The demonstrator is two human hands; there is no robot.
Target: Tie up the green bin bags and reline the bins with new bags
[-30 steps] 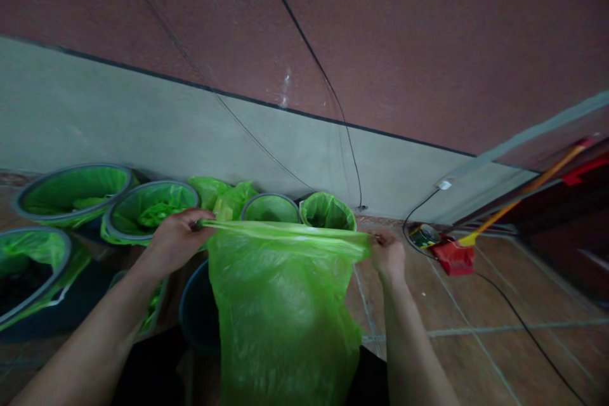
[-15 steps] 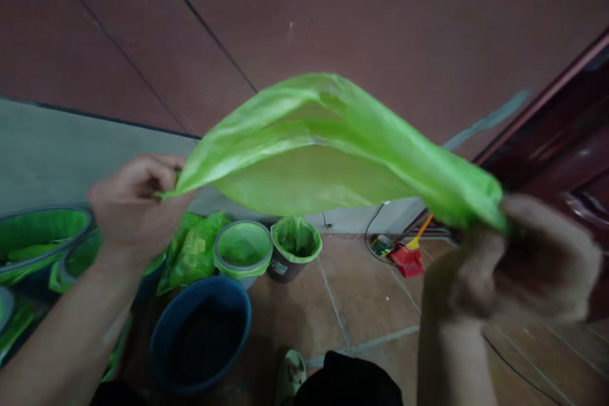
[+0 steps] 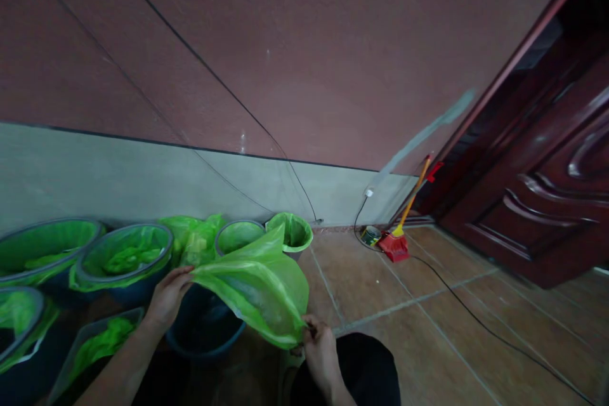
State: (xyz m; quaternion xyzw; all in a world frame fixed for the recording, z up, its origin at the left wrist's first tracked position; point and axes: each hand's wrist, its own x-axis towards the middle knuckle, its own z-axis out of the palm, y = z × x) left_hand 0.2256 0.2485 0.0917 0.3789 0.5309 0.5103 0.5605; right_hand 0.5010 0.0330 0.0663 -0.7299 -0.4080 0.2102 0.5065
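A green plastic bin bag (image 3: pixel 261 282) is stretched between my hands, its mouth partly spread. My left hand (image 3: pixel 170 295) pinches one corner of its edge. Lower and to the right, my right hand (image 3: pixel 320 346) is closed on the opposite edge. Beneath the bag stands a dark blue bucket (image 3: pixel 204 330) with no liner showing; the bag covers part of its rim. Behind the bag are a small lined bin (image 3: pixel 240 231) and a dark bin (image 3: pixel 297 235) with a green liner.
Several lined bins (image 3: pixel 126 260) stand at the left beside the wall. A clear tub (image 3: pixel 102 342) holds green bags. Farther right are a tin (image 3: pixel 371 236), a red dustpan (image 3: pixel 394 246) and a yellow-handled broom (image 3: pixel 412 203). A black cable (image 3: pixel 457 295) crosses the tiles near a wooden door (image 3: pixel 537 203).
Both hands have come down and closer together, bringing the bag from chest height to above the blue bucket. The view has shifted, showing more of the door and floor.
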